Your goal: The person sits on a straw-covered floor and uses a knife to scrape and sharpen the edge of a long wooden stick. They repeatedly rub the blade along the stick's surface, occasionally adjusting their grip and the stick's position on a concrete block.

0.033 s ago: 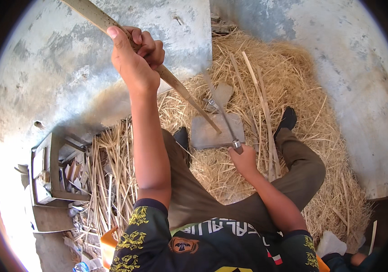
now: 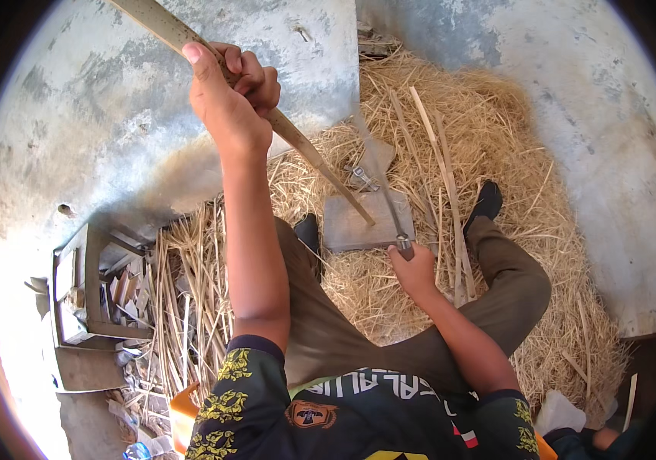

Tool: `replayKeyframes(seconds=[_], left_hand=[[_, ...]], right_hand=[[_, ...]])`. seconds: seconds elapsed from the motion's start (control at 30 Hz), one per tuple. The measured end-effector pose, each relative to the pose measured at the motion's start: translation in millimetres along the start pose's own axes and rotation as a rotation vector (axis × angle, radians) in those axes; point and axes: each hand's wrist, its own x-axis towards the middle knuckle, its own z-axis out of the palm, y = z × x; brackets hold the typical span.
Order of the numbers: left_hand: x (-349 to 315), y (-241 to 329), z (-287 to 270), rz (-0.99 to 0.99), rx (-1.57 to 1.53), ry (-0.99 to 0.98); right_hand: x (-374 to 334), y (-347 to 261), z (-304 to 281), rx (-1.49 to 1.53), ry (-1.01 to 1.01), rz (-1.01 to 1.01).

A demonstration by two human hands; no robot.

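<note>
Since the left hand [image 2: 236,96] is nearest the camera, upper left of centre, start there: fingers wrapped right round the pole [image 2: 297,142], no slack visible, thumb lying along it. Pole slants from the upper-left edge down to centre, where its lower end appears to rest on the block [image 2: 347,228]. High grip plus block likely keeps the pole steady: hand props the top, block backs the foot. Right hand [image 2: 414,274], just right of centre and lower, is closed on the knife's [image 2: 403,244] handle; fingers mostly hidden from above, so can't judge how tight. Blade points up-frame, blurred, right of the pole and apart from it in this view; that probably leaves the edge free to swing. Block sits between the two feet, likely for easy reach. Around and beyond: straw [image 2: 481,138], a few loose strips [image 2: 444,165] right of the block, then wall [image 2: 297,57] across the top.
</note>
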Motion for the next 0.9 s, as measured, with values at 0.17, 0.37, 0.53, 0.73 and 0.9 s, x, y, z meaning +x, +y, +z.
replayKeyframes(seconds=[0.17,0.37,0.53,0.73,0.9], left_hand=[[1,0,10,0.008,0.018,0.006],[-2,3,9,0.011,0.018,0.042],[1,-6,3,0.075,0.062,0.037],[-1,-9,10,0.060,0.088,-0.004],[1,-8,8,0.066,0.100,0.041]], right_hand=[[1,22,7,-0.001,-0.106,0.051],[13,30,4,-0.239,-0.148,0.021],[5,-5,1,0.093,-0.034,-0.141],[13,48,13,-0.221,-0.267,0.239],[20,65,8,-0.155,-0.113,0.148]])
